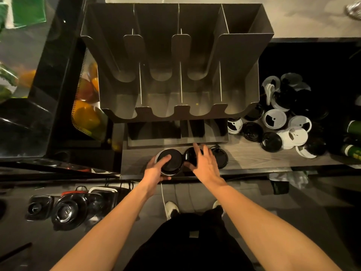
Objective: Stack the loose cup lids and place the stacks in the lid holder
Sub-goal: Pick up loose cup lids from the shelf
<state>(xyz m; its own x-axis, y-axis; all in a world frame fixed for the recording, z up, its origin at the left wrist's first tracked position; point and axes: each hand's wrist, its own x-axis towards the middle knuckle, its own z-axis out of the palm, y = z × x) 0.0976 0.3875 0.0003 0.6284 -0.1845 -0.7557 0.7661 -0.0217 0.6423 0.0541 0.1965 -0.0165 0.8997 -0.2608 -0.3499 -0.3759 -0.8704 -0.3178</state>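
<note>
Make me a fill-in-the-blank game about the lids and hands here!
1. The left hand grips a stack of lids whose top lid is ____.
2. The pile of loose lids lies to the ____ of the lid holder.
3. That pile mixes black lids with ____ ones.

Missing words: black; right; white.

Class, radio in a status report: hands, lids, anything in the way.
Left hand grips black lid stack. Right hand open over loose black lid. Lid holder empty, unobstructed.
</note>
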